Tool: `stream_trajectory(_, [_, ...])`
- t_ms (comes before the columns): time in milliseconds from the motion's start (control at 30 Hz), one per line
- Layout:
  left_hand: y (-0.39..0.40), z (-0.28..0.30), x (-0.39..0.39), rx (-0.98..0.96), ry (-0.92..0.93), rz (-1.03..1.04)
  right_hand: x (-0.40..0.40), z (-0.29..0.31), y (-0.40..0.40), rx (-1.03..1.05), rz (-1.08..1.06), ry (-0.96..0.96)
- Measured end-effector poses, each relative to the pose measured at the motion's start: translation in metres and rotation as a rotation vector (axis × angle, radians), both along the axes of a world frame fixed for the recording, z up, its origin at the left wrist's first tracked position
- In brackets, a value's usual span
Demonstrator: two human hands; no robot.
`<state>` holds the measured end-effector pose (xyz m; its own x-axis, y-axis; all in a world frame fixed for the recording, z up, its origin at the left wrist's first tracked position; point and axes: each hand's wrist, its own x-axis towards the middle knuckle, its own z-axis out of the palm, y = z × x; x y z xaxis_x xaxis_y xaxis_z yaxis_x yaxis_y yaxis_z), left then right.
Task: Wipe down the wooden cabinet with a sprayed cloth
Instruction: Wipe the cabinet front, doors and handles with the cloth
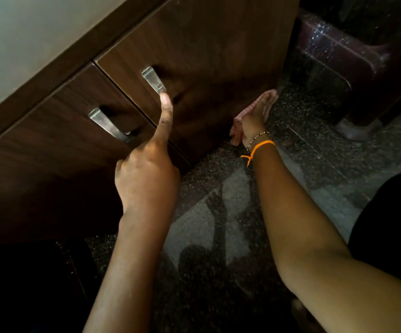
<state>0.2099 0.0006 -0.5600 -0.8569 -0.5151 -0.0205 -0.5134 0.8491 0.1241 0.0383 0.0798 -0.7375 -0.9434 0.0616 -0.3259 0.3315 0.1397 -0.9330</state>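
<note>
From my seat, watching through the head camera, the right hand [252, 118] is laid flat and open-palmed on a pink checked cloth [247, 111], pressing it against the lower part of the right-hand door [206, 56] of the wooden cabinet [50, 164], close to where the door meets the speckled stone floor [218, 212]. The fingers are stretched out rather than curled, so the cloth is pinned by the palm, not gripped. An orange thread [257, 150] and a beaded bracelet [258, 137] sit at that wrist.

The left hand [146, 174] holds nothing: it is loosely curled with one digit extended, the tip resting at the lower end of the metal handle [154, 80] on that same door (whether it is steadying the door or merely touching, I cannot tell). A second handle [108, 126] sits on the neighbouring door to the left.

My worries from here: with only palm pressure, the cloth could bunch or slip out on a fast stroke and drop to the floor, picking up grit. A firm sideways push could also swing the door if the left hand lets it. The dark reddish plastic container [339, 56] stands near the right edge, so a wide sweep might knock it.
</note>
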Motion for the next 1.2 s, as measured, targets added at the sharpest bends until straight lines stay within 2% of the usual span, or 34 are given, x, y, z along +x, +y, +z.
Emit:
stream_trajectory(100, [-0.002, 0.003, -0.001, -0.002, -0.032, 0.005, 0.009, 0.001, -0.001, -0.12, 0.037, -0.064])
stream_trajectory(233, [0.002, 0.003, -0.002, -0.074, -0.032, 0.009, 0.04, 0.006, -0.02, -0.06, 0.071, -0.089])
stream_trajectory(367, [0.005, -0.001, -0.002, -0.107, -0.009, 0.015, 0.094, -0.009, -0.052, -0.192, 0.22, -0.24])
stream_trajectory(433, [0.004, 0.0, -0.003, -0.082, -0.011, 0.017, 0.114, -0.016, -0.068, -0.269, 0.229, -0.221])
stream_trajectory(500, [0.006, 0.002, -0.003, -0.071, -0.007, 0.018, 0.112, -0.068, -0.086, -0.362, 0.205, -0.175])
stream_trajectory(567, [0.005, 0.002, -0.002, -0.072, -0.001, 0.007, 0.101, -0.08, -0.09, -0.444, 0.168, -0.185])
stream_trajectory(667, [0.002, 0.003, -0.001, -0.079, 0.0, -0.003, 0.087, -0.037, -0.071, -0.348, 0.03, -0.117])
stream_trajectory(833, [0.002, -0.002, -0.001, -0.123, 0.035, -0.013, 0.018, -0.034, -0.049, -0.148, -0.293, 0.145])
stream_trajectory(900, [0.0, -0.005, -0.001, -0.125, 0.046, -0.009, -0.004, -0.029, -0.038, -0.159, -0.332, 0.212])
stream_trajectory(967, [-0.002, -0.005, 0.0, -0.139, 0.049, -0.009, -0.019, -0.025, -0.026, -0.031, -0.372, 0.244])
stream_trajectory(1033, [-0.002, -0.005, 0.0, -0.154, 0.052, -0.013, -0.028, -0.031, -0.019, -0.104, -0.341, 0.2])
stream_trajectory(1100, [-0.002, -0.003, 0.001, -0.17, 0.05, -0.015, -0.034, -0.037, -0.012, -0.08, -0.305, 0.12])
stream_trajectory(1200, [-0.002, -0.001, 0.0, -0.158, 0.032, 0.008, -0.032, -0.028, -0.006, -0.111, -0.164, 0.008])
